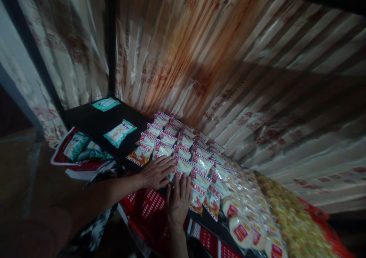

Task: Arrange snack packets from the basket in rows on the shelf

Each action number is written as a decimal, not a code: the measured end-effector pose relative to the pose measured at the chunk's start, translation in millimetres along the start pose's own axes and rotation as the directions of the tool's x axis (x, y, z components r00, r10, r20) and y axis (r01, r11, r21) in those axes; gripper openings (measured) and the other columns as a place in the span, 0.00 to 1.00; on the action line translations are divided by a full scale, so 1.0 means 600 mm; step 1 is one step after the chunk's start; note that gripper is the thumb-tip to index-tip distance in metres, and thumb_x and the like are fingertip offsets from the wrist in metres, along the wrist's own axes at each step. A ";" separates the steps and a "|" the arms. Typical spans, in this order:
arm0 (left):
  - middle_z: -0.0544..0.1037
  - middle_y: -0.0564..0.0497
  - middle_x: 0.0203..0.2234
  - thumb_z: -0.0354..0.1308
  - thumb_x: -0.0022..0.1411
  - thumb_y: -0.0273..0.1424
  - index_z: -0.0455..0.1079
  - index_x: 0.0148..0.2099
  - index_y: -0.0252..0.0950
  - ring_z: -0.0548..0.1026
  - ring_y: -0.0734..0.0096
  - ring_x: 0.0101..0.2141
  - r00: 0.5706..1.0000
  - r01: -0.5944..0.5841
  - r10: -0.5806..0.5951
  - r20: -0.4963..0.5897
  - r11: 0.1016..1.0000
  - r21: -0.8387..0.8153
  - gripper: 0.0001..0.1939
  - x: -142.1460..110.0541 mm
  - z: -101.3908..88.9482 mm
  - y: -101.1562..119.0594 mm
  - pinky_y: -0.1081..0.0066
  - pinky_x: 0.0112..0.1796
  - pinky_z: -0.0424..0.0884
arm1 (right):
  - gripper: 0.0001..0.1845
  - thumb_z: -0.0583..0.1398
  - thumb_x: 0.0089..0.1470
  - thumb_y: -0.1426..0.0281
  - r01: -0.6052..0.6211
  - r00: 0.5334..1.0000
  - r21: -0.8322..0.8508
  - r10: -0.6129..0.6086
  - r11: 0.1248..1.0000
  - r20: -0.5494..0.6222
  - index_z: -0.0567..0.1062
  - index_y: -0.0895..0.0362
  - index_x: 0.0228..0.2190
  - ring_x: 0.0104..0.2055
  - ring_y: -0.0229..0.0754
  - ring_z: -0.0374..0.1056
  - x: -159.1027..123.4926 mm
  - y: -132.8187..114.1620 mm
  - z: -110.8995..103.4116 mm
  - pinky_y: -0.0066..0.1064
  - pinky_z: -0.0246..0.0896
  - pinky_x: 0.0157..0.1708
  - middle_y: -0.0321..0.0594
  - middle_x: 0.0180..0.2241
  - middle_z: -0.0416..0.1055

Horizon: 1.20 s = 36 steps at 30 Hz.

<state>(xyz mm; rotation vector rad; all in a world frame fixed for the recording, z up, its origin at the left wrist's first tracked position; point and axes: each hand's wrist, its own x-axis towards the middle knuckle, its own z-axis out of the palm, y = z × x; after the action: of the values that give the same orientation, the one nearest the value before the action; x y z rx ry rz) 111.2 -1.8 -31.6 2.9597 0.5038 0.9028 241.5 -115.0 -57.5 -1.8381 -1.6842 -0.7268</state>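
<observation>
We are seeing a printed curtain (177,52) hanging behind a black shelf (91,122), two teal snack packets (120,133) lying there, and clear-wrapped round crackers (240,232) resting beside yellow goods (291,216).

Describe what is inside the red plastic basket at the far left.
The red plastic basket holds several shiny green plastic packets, some with white panels. Whatever lies beneath them, including the basket's floor there, is covered.

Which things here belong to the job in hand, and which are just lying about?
In hand:
white packets at the left hand and right hand
black shelf beneath

Seemingly just lying about:
green packets
round white goods
yellow goods
red baskets
</observation>
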 end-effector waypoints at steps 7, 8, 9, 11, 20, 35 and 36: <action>0.56 0.40 0.62 0.45 0.64 0.39 0.54 0.61 0.30 0.46 0.59 0.63 1.000 0.005 -0.005 -0.023 1.000 -0.009 0.27 -0.001 0.002 -0.002 0.56 0.61 0.48 | 0.28 0.50 0.60 0.66 0.010 0.999 -0.023 -0.009 1.000 0.033 0.53 0.56 0.60 0.64 0.56 0.44 -0.003 0.000 0.003 0.54 0.53 0.52 0.55 0.60 0.53; 0.56 0.41 0.62 0.45 0.64 0.39 0.54 0.61 0.31 0.46 0.59 0.63 1.000 0.004 -0.004 -0.023 1.000 -0.009 0.26 -0.001 0.002 -0.002 0.56 0.61 0.48 | 0.28 0.50 0.60 0.66 0.013 0.999 -0.025 -0.012 1.000 0.032 0.53 0.56 0.60 0.64 0.57 0.43 -0.002 -0.001 0.002 0.54 0.52 0.52 0.54 0.61 0.53; 0.56 0.41 0.62 0.45 0.64 0.38 0.54 0.61 0.31 0.46 0.60 0.63 1.000 0.003 -0.003 -0.021 1.000 -0.009 0.26 -0.001 0.001 -0.002 0.57 0.61 0.48 | 0.28 0.50 0.60 0.66 0.009 0.999 -0.030 -0.008 1.000 0.032 0.54 0.56 0.60 0.64 0.57 0.43 -0.002 -0.002 0.000 0.55 0.52 0.53 0.54 0.61 0.52; 0.55 0.42 0.62 0.45 0.64 0.38 0.53 0.61 0.31 0.45 0.60 0.64 1.000 0.004 -0.004 -0.011 1.000 -0.009 0.27 0.000 0.001 -0.002 0.57 0.61 0.47 | 0.27 0.49 0.60 0.65 -0.029 0.999 -0.054 0.030 0.998 0.019 0.55 0.57 0.60 0.64 0.58 0.42 0.000 -0.003 -0.005 0.56 0.50 0.53 0.55 0.61 0.51; 0.55 0.41 0.62 0.45 0.64 0.39 0.53 0.61 0.30 0.44 0.60 0.64 1.000 0.001 -0.001 0.002 1.000 -0.015 0.27 0.001 0.004 -0.005 0.57 0.61 0.45 | 0.31 0.55 0.56 0.60 -0.228 0.967 -0.217 0.195 0.949 -0.165 0.58 0.57 0.59 0.62 0.64 0.47 0.018 0.010 -0.009 0.60 0.51 0.52 0.57 0.60 0.54; 0.58 0.41 0.61 0.43 0.65 0.39 0.55 0.60 0.30 0.47 0.60 0.63 1.000 -0.008 0.007 -0.025 1.000 -0.021 0.26 0.001 0.006 -0.014 0.59 0.62 0.43 | 0.31 0.54 0.55 0.57 -0.220 0.963 -0.258 0.168 0.941 -0.209 0.65 0.61 0.55 0.57 0.62 0.57 0.033 0.013 0.023 0.57 0.55 0.49 0.59 0.54 0.62; 0.58 0.41 0.61 0.43 0.65 0.38 0.55 0.60 0.30 0.47 0.59 0.63 1.000 -0.007 0.007 -0.025 1.000 -0.019 0.26 0.001 0.006 -0.014 0.59 0.62 0.43 | 0.30 0.54 0.55 0.57 -0.214 0.964 -0.265 0.160 0.940 -0.213 0.66 0.62 0.54 0.56 0.62 0.57 0.035 0.013 0.023 0.56 0.56 0.49 0.60 0.54 0.63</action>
<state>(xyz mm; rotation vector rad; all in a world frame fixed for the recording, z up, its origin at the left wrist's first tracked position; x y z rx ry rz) 111.1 6.5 -35.0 2.9388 0.4828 0.9405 251.5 -91.3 -53.0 -2.0185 -1.3153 -1.0704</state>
